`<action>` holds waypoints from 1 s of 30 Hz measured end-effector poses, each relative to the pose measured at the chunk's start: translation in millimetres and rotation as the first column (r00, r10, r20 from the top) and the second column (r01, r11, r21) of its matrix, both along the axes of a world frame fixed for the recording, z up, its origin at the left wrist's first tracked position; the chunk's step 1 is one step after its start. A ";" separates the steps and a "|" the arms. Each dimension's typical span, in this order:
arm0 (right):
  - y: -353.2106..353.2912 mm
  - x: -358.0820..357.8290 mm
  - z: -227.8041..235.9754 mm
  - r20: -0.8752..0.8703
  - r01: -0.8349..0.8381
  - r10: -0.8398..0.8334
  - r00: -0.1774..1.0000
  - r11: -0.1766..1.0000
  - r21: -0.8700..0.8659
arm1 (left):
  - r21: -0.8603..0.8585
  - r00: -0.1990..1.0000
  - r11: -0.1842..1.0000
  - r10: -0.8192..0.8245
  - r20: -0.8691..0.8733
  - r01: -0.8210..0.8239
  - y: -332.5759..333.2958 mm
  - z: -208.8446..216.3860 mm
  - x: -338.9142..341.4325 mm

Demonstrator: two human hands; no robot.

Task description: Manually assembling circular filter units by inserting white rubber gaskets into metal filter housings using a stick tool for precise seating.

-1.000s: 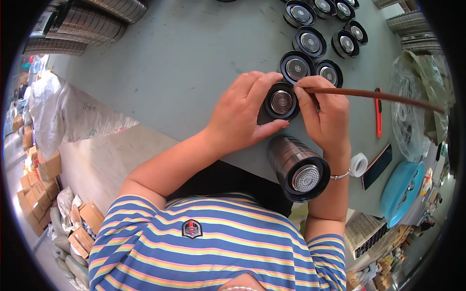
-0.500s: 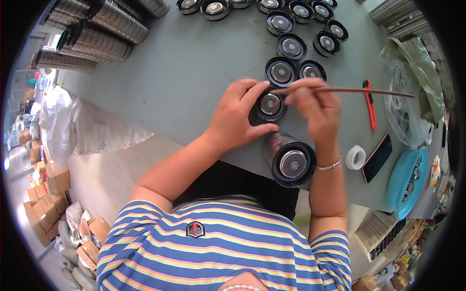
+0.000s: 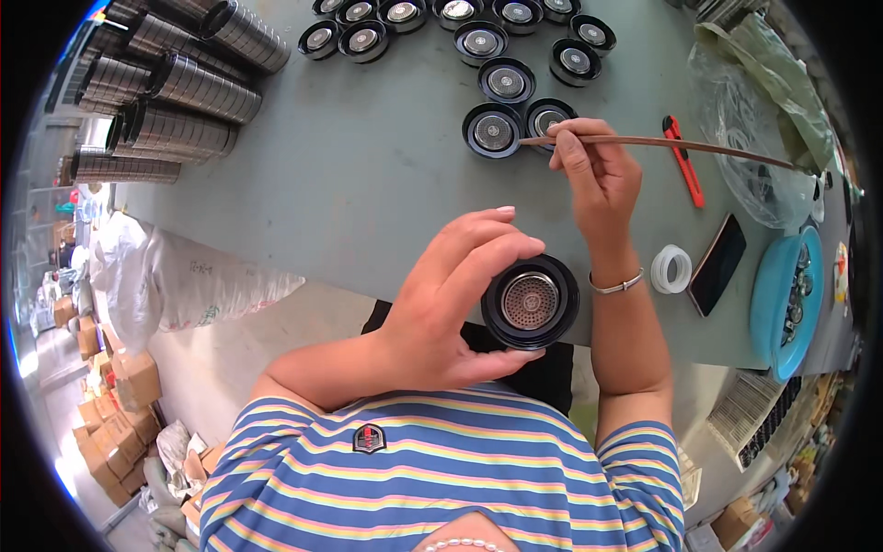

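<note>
Right in front of the person's striped shirt, the left hand (image 3: 428,308) has a black cup (image 3: 531,301) in its grip, fingers along the far side of the rim and the thumb along the near side, spread just as wide as the cup is across. The cup's open end faces up toward me, with a perforated metal disc (image 3: 530,301) set inside; how deep the piece goes below that, I cannot tell, nor whether anything supports it at the near edge of the table (image 3: 368,166).

Beyond that grip and to its right, the right hand (image 3: 598,179) pinches a thin brown stick (image 3: 681,142) between closed thumb and fingers. The stick's tip points left, at the rim of a standing cup (image 3: 492,131); I can't make out whether they touch. More black cups of the same kind spread away past both hands.

To the right of the pinching hand lie a red cutter (image 3: 683,162) and a clear plastic bag (image 3: 745,166). Nearer the person, right of that wrist, sit a white ring (image 3: 670,268), a dark phone (image 3: 717,265) and a blue basin (image 3: 762,308) with shiny metal pieces inside. Far off to the left of the cup-holding hand, ribbed cylinders (image 3: 207,87) lie piled.
</note>
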State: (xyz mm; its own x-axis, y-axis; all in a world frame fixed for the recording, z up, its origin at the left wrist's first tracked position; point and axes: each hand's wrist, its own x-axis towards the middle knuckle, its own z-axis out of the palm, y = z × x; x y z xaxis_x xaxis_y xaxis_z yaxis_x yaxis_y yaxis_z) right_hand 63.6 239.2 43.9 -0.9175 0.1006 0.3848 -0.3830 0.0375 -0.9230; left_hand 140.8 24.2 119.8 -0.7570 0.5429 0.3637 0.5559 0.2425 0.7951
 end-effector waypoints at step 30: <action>-16.3 4.5 9.2 0.029 -0.170 0.168 0.985 0.949 0.264 | -0.052 0.753 0.826 0.484 -0.446 -0.561 -77.6 -62.8 -10.3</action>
